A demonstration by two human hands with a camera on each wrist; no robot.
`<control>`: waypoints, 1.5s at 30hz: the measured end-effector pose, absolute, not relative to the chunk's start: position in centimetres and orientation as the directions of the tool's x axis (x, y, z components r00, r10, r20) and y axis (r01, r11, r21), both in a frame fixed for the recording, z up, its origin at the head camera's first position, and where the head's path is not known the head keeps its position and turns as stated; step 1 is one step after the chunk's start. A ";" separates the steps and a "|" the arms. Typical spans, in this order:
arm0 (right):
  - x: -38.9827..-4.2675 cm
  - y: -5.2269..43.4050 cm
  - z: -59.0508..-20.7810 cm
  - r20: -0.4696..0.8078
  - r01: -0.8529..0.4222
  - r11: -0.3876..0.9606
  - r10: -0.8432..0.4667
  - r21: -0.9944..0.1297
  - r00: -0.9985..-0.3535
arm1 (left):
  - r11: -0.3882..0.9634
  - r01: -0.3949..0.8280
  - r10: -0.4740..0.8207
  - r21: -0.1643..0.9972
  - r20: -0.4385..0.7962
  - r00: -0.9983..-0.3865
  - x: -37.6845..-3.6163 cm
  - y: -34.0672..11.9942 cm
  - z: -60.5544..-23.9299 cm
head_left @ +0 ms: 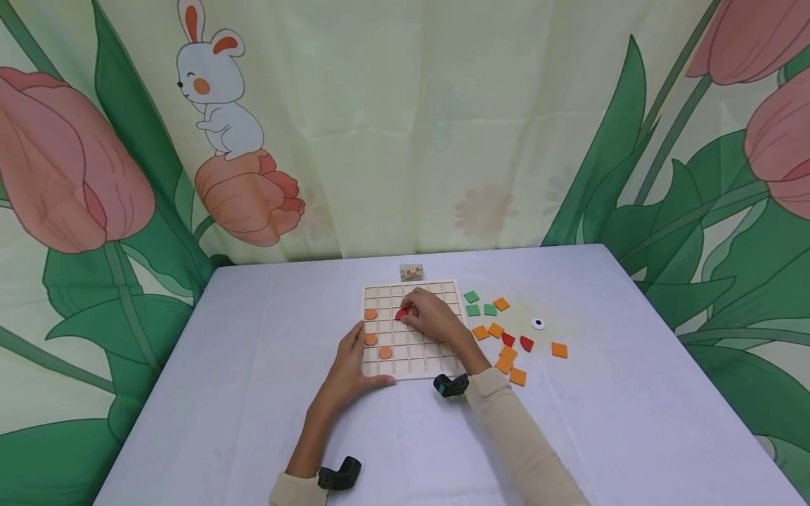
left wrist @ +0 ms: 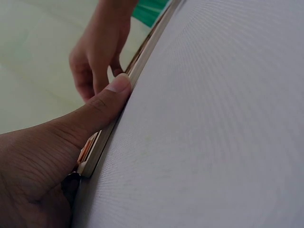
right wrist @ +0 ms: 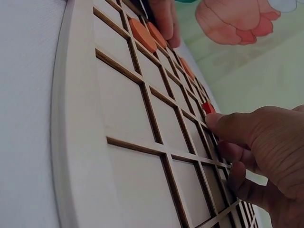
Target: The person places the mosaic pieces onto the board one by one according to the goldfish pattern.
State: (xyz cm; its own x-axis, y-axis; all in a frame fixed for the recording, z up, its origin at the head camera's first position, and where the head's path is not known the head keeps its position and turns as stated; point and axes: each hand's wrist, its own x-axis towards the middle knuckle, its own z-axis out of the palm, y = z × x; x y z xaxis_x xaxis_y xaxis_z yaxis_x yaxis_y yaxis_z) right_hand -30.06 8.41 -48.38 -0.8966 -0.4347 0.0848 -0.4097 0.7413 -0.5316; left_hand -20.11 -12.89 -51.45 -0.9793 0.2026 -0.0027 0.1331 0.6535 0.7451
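Head view: right hand fingers pinch a red piece over the grid board; left hand rests flat, steadying it.

Your right hand sits low over the wooden grid board, fingers curled, pinching a small red piece down at a cell near the board's middle. Orange pieces lie in cells at the far edge. Your left hand rests there, touching that edge. White surface runs beside the board.
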 end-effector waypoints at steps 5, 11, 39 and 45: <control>-30.3 8.2 -48.7 0.085 -0.395 0.767 -0.411 -0.505 -0.908 | 0.657 0.127 0.196 0.743 -0.006 -0.981 -20.0 -12.8 -51.6; -30.4 8.0 -48.7 0.073 -0.382 0.781 -0.401 -0.495 -0.913 | 0.662 0.116 0.188 0.740 -0.014 -0.982 -20.0 -12.7 -51.7; -31.0 8.0 -48.9 0.081 -0.379 0.760 -0.399 -0.527 -0.913 | 0.683 0.128 0.186 0.719 -0.002 -0.983 -20.2 -12.8 -51.5; -31.0 8.1 -49.1 0.067 -0.368 0.767 -0.394 -0.526 -0.917 | 0.686 0.131 0.190 0.716 -0.003 -0.982 -20.2 -12.7 -51.6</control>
State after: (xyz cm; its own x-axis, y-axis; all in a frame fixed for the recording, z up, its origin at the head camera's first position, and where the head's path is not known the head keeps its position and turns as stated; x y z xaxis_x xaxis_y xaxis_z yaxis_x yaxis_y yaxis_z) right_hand -31.02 8.12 -49.07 -0.9165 -0.3942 0.0674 -0.3684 0.7667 -0.5257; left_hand -20.22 -12.72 -51.60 -0.9818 0.1901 -0.0031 0.1306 0.6862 0.7156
